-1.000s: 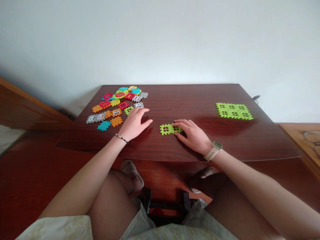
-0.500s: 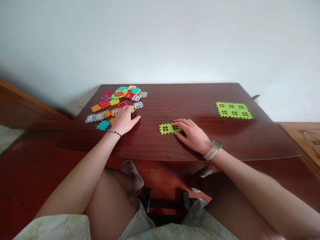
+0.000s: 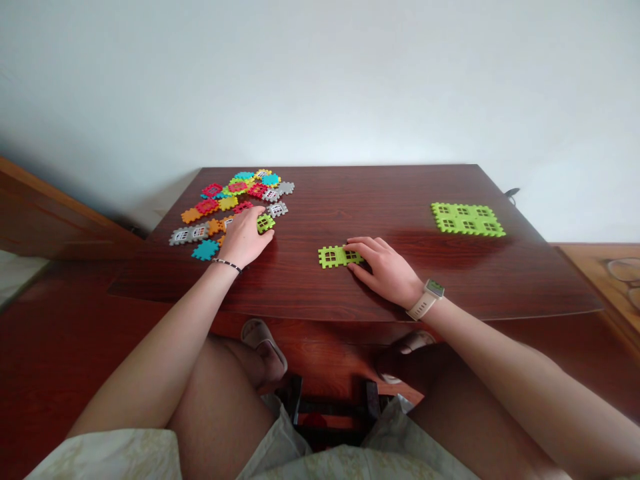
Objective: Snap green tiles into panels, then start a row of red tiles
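Observation:
My left hand is at the right edge of a heap of interlocking tiles, its thumb and fingers closed on a green window tile. Part of that tile is covered by the fingers. Two joined green window tiles lie flat near the table's middle. Over their right end rests my right hand, fingers and thumb gripping the edges. A larger green panel of several joined window tiles lies flat on the right side of the table.
The heap on the left holds a blue tile, grey window tiles, a yellow tile and red ones. All lie on a dark wooden table against a white wall. A cable shows beyond its right edge.
My left hand has shifted slightly left and closed round the green tile, which now shows more fully between thumb and fingers. My right hand and the joined pair stay put.

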Demonstrator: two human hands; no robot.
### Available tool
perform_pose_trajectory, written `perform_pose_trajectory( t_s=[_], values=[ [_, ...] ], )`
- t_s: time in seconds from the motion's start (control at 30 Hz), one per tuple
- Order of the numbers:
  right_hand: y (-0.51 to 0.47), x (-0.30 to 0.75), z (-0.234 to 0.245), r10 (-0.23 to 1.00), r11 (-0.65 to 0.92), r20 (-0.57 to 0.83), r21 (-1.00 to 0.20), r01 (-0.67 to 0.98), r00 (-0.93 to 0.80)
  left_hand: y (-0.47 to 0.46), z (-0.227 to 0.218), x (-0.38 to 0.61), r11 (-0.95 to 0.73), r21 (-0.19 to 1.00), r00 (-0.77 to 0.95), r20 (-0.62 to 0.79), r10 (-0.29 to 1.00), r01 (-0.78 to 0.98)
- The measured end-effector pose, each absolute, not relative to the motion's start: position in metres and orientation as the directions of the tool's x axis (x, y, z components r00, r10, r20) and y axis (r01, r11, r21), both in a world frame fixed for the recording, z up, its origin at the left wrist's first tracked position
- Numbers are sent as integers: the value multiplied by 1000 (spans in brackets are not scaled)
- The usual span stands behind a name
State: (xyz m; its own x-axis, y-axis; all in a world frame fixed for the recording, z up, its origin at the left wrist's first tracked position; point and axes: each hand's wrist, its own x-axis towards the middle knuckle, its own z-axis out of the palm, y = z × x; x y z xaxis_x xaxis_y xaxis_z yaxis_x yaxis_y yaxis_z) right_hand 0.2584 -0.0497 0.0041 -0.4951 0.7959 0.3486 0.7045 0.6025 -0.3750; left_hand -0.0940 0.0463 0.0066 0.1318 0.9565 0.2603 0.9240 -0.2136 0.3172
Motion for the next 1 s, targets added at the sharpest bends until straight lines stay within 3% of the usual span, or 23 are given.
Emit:
perform_pose_trajectory(
  t_s=[0.4, 1.0],
  values=[
    [-50, 258, 3, 798, 599, 349, -375, 708, -491, 42, 7, -91, -233, 284, 177, 210, 961, 930],
    [-50, 258, 2, 798, 599, 350, -368, 711, -491, 9, 18, -53, -445, 424, 418, 160, 894, 789]
  ],
)
